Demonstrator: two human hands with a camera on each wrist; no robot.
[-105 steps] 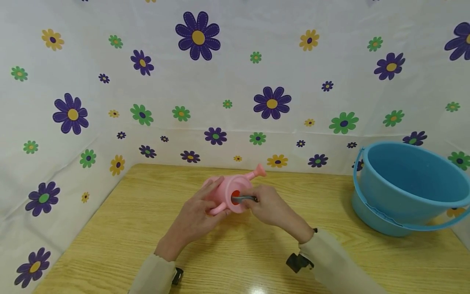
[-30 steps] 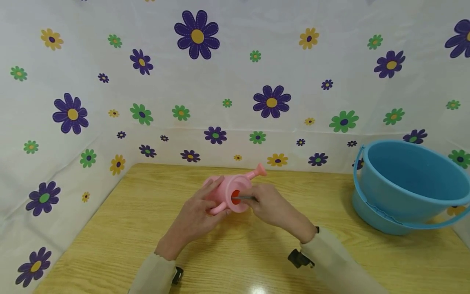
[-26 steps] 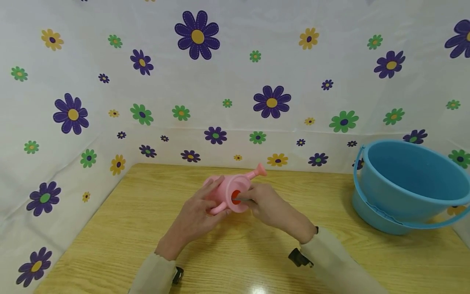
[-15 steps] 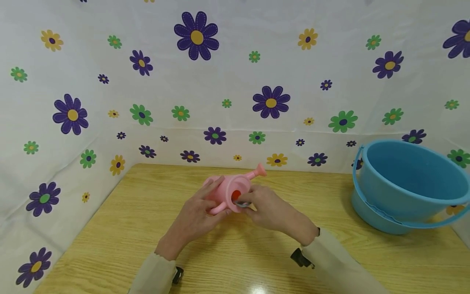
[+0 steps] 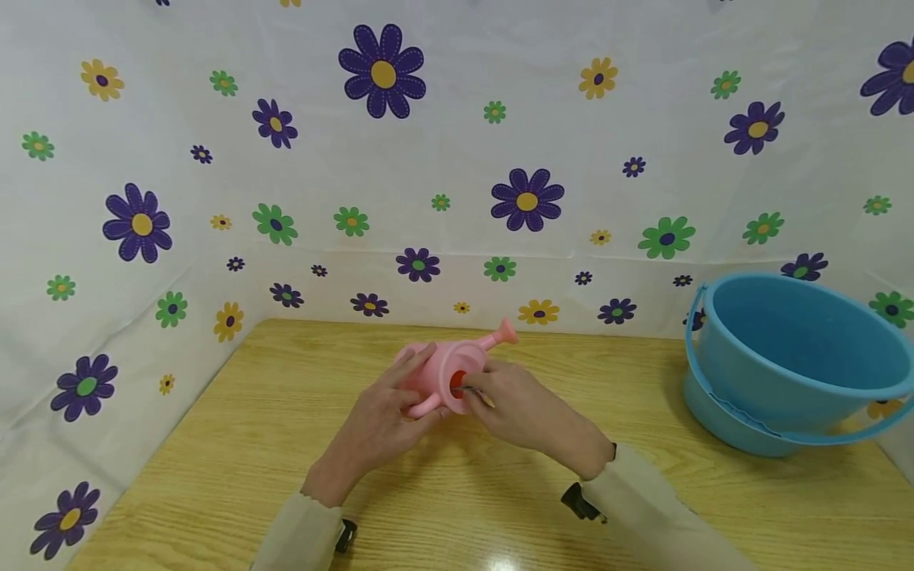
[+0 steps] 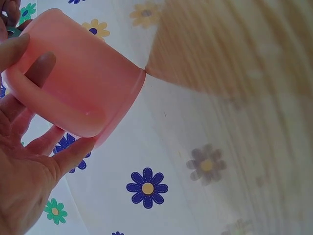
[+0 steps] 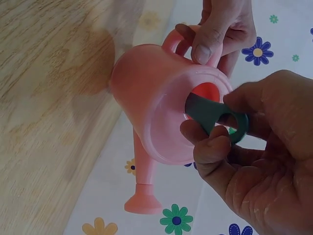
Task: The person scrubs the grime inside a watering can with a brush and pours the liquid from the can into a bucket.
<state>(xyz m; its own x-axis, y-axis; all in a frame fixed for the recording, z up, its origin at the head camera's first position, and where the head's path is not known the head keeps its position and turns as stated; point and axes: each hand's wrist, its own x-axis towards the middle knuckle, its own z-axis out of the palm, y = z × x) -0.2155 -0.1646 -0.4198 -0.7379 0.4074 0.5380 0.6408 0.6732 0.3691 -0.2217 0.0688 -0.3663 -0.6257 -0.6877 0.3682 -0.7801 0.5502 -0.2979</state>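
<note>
A pink toy watering can (image 5: 428,369) is tilted on the table, its round mouth facing me and its spout pointing to the far right. My left hand (image 5: 385,412) grips it by the body and handle (image 6: 54,105), with fingers through the handle loop. My right hand (image 5: 524,408) pinches a dark green tool (image 7: 210,115) with a ring-shaped end, seen best in the right wrist view. The tool's other end reaches into the opening and is hidden there. Red-orange shows inside the can's opening (image 7: 208,90).
A large light blue bucket (image 5: 785,412) with its handle hanging down stands on the right of the wooden table (image 5: 236,460). White cloth with printed flowers (image 5: 457,143) rises behind the table and along its left side.
My right hand has turned the green tool in the can's mouth, its flat side and its edge showing by turns. My left hand and the watering can stay in place.
</note>
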